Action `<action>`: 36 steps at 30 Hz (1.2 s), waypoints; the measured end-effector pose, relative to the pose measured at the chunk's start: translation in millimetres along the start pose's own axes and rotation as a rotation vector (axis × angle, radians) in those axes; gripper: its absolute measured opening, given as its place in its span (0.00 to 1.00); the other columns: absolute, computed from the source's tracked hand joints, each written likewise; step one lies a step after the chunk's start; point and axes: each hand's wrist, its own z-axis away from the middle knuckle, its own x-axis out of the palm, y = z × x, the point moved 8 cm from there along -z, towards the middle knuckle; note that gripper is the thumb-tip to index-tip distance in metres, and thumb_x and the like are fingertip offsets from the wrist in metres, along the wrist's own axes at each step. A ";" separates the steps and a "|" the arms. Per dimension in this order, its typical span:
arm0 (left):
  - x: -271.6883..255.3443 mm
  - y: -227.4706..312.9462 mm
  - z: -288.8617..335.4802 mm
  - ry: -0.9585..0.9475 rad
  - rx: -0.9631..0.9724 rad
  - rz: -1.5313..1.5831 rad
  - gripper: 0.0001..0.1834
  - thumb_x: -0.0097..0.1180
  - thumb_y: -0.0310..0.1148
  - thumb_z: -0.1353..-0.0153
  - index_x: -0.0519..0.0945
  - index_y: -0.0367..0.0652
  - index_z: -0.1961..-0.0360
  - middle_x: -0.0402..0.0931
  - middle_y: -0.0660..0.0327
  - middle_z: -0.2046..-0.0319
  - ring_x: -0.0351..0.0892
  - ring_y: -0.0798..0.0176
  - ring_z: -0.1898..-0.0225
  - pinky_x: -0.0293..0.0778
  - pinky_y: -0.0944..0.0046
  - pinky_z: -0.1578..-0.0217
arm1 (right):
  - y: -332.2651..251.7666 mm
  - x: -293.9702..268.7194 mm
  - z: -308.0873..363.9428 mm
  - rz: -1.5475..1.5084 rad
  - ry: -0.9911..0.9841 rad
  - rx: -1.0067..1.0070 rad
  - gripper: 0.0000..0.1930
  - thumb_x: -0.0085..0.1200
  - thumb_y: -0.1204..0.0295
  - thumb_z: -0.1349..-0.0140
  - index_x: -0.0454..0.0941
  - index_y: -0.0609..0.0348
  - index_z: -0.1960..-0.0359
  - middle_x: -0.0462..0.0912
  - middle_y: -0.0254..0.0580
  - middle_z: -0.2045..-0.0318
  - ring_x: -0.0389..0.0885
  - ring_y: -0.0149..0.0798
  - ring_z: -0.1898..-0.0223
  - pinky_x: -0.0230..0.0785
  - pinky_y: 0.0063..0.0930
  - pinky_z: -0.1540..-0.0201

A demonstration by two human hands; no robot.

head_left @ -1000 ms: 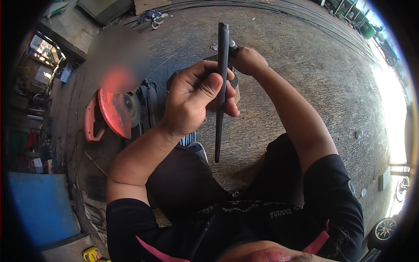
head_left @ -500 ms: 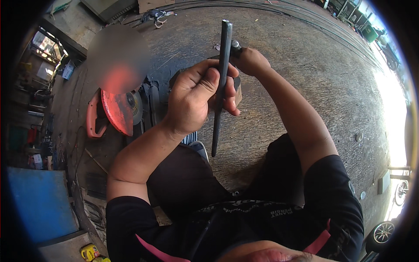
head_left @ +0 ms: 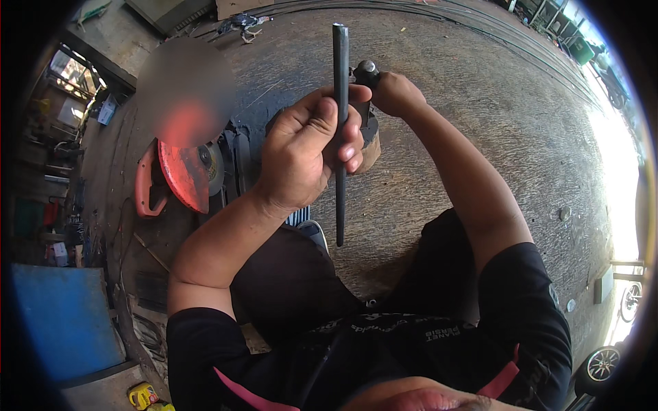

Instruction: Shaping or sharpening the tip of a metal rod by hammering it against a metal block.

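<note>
My left hand (head_left: 301, 151) is closed round a long dark metal rod (head_left: 341, 75), pinched between thumb and fingers. The rod stands nearly upright in the picture, narrowing toward its lower end, with a bright cut face at the top. Beyond it, my right hand (head_left: 399, 94) is closed on a hammer, whose rounded steel head (head_left: 368, 70) shows beside the fist; its handle is mostly hidden. Under and behind my left hand is a wooden block (head_left: 371, 152) with dark metal on top, partly covered by the hand.
A red cut-off saw (head_left: 184, 175) with a round disc stands at the left, near dark metal bars (head_left: 240, 161). A bird (head_left: 241, 24) is on the floor at the far side. Long thin rods (head_left: 473, 24) lie along the back. A blue panel (head_left: 65, 318) is at lower left.
The rod's top has swung left, and the rod now stands straighter. My left fingers have curled in closer round it. The hammer head has turned slightly, showing more of its rounded end.
</note>
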 end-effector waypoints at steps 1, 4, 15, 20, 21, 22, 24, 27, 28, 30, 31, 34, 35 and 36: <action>0.9 -1.3 -0.6 0.000 -0.001 0.000 0.17 0.37 0.37 0.26 0.70 0.34 0.48 0.69 0.63 0.71 0.68 0.71 0.74 0.70 0.68 0.74 | 0.1 0.8 -0.4 0.012 -0.006 -0.008 0.27 0.51 0.45 0.39 0.81 0.57 0.55 0.84 0.49 0.56 0.82 0.49 0.51 0.74 0.39 0.50; -10.6 -6.7 -2.2 0.117 -0.037 -0.156 0.16 0.42 0.38 0.27 0.74 0.35 0.51 0.71 0.64 0.73 0.71 0.74 0.75 0.70 0.73 0.74 | -0.2 2.7 -1.7 0.017 -0.011 -0.024 0.27 0.51 0.45 0.39 0.81 0.56 0.55 0.84 0.48 0.56 0.82 0.48 0.51 0.74 0.39 0.49; -35.3 -26.1 -13.5 0.084 -0.051 -0.570 0.17 0.39 0.44 0.26 0.72 0.41 0.58 0.68 0.67 0.79 0.68 0.74 0.79 0.65 0.72 0.77 | 1.7 6.7 -9.0 0.034 -0.008 -0.036 0.27 0.51 0.45 0.39 0.82 0.56 0.54 0.84 0.49 0.55 0.81 0.49 0.50 0.73 0.39 0.49; -77.8 -40.5 -35.3 0.113 -0.204 -1.211 0.19 0.42 0.46 0.28 0.73 0.39 0.56 0.74 0.57 0.76 0.77 0.62 0.71 0.72 0.58 0.65 | 0.3 1.9 -1.8 0.007 -0.005 -0.016 0.27 0.52 0.46 0.40 0.81 0.58 0.54 0.83 0.51 0.55 0.81 0.50 0.50 0.73 0.39 0.48; -94.4 -42.7 -37.0 0.155 -0.176 -1.332 0.18 0.42 0.44 0.30 0.73 0.39 0.54 0.76 0.54 0.73 0.79 0.58 0.68 0.73 0.57 0.63 | -3.1 1.3 -1.2 0.006 -0.004 -0.025 0.27 0.52 0.46 0.40 0.81 0.58 0.54 0.83 0.51 0.55 0.81 0.50 0.50 0.73 0.39 0.48; -105.0 -43.4 -41.2 0.192 -0.147 -1.448 0.18 0.43 0.42 0.31 0.72 0.38 0.53 0.78 0.50 0.70 0.80 0.54 0.65 0.73 0.55 0.60 | 0.0 1.5 -1.9 -0.022 0.001 -0.016 0.27 0.53 0.47 0.40 0.81 0.58 0.54 0.83 0.51 0.55 0.81 0.50 0.50 0.73 0.39 0.49; -126.2 -50.0 -45.5 0.219 -0.273 -1.469 0.19 0.43 0.39 0.35 0.71 0.36 0.50 0.79 0.44 0.64 0.81 0.47 0.60 0.72 0.51 0.55 | 3.6 1.4 -4.4 -0.049 0.009 -0.017 0.26 0.54 0.47 0.40 0.81 0.58 0.54 0.83 0.52 0.55 0.81 0.51 0.50 0.73 0.39 0.49; -150.5 -65.3 -44.8 0.154 -0.265 -1.266 0.12 0.45 0.35 0.31 0.71 0.40 0.51 0.74 0.59 0.72 0.78 0.67 0.69 0.73 0.64 0.68 | 4.7 2.3 -8.5 -0.075 0.009 -0.003 0.25 0.55 0.48 0.41 0.81 0.57 0.54 0.83 0.52 0.55 0.81 0.51 0.50 0.73 0.40 0.49; -150.7 -69.8 -41.8 0.151 -0.312 -1.041 0.12 0.44 0.35 0.30 0.70 0.41 0.51 0.74 0.59 0.71 0.78 0.66 0.70 0.74 0.64 0.69 | 4.3 2.4 -7.2 -0.070 -0.005 -0.003 0.26 0.55 0.48 0.41 0.81 0.58 0.54 0.83 0.52 0.55 0.81 0.51 0.50 0.73 0.40 0.49; -148.2 -75.4 -38.2 0.151 -0.353 -0.815 0.11 0.43 0.35 0.29 0.70 0.42 0.51 0.74 0.59 0.71 0.77 0.66 0.70 0.75 0.65 0.69 | 4.4 4.4 -6.5 -0.064 -0.020 -0.007 0.26 0.55 0.48 0.41 0.81 0.58 0.54 0.83 0.52 0.55 0.81 0.51 0.50 0.73 0.41 0.49; -147.0 -77.8 -35.6 0.169 -0.418 -0.831 0.10 0.43 0.34 0.28 0.70 0.42 0.51 0.74 0.59 0.70 0.76 0.66 0.72 0.76 0.65 0.70 | 2.7 4.8 -7.8 -0.075 -0.008 -0.027 0.26 0.55 0.48 0.41 0.81 0.58 0.54 0.83 0.52 0.55 0.81 0.51 0.50 0.73 0.41 0.49; -156.1 -92.7 -30.5 0.151 -0.540 -0.866 0.12 0.42 0.36 0.28 0.70 0.42 0.50 0.75 0.60 0.71 0.75 0.67 0.74 0.75 0.66 0.70 | 3.1 3.6 -8.0 -0.085 0.006 -0.047 0.26 0.55 0.49 0.42 0.81 0.59 0.55 0.83 0.53 0.56 0.81 0.51 0.51 0.72 0.41 0.49; -157.9 -95.2 -30.2 0.138 -0.571 -0.993 0.13 0.42 0.37 0.27 0.71 0.42 0.49 0.75 0.61 0.71 0.75 0.68 0.74 0.75 0.66 0.70 | 3.3 2.5 -6.3 -0.084 0.007 -0.040 0.25 0.55 0.49 0.42 0.81 0.59 0.55 0.83 0.53 0.56 0.81 0.52 0.51 0.72 0.41 0.49; -160.0 -97.2 -29.8 0.125 -0.602 -1.121 0.14 0.42 0.38 0.27 0.71 0.42 0.49 0.76 0.61 0.71 0.75 0.69 0.73 0.74 0.65 0.70 | 2.8 0.8 -5.1 -0.085 0.005 -0.046 0.25 0.55 0.49 0.42 0.81 0.59 0.55 0.83 0.53 0.56 0.81 0.52 0.51 0.72 0.41 0.49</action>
